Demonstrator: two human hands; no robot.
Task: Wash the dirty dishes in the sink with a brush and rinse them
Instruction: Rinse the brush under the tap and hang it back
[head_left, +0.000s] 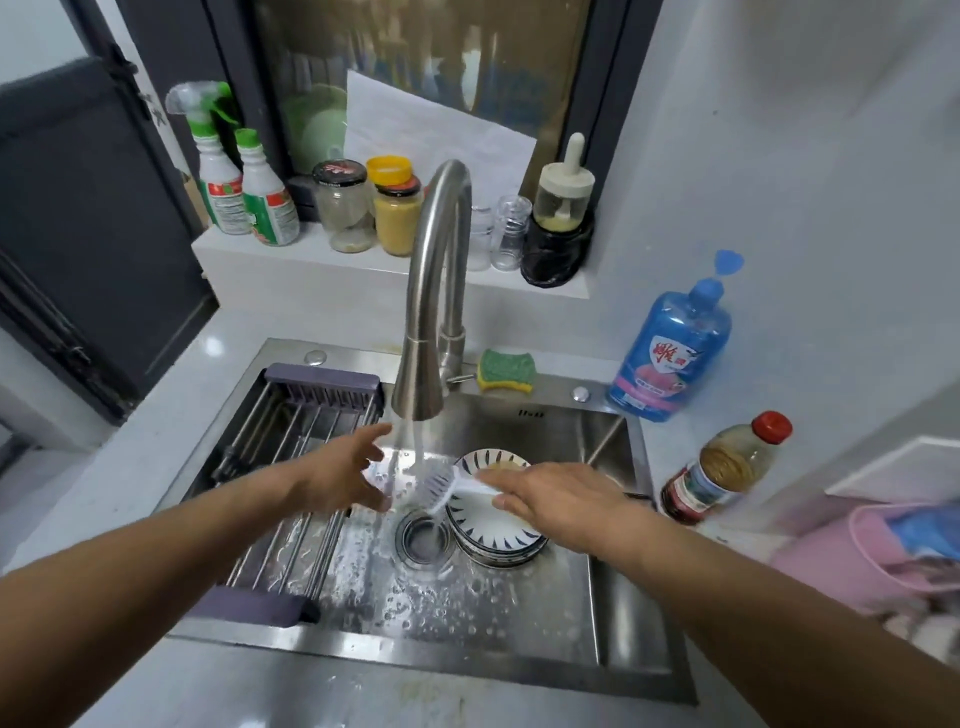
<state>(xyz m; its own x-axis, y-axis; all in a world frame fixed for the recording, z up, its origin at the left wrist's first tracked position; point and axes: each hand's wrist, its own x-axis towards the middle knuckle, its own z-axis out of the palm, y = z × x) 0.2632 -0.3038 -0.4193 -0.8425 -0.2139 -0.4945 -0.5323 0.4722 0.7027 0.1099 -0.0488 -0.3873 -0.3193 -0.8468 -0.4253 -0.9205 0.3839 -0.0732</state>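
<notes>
Noted brush (442, 490) gripped by right hand (561, 501), long axis pointing left over plates (488, 526) into stream (409, 447), toward open left hand (343, 475).

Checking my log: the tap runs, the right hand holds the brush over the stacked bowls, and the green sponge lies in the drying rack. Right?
No: the head view shows the green sponge on the back ledge of the sink beside the faucet, not in the drying rack. The rest holds.
</notes>
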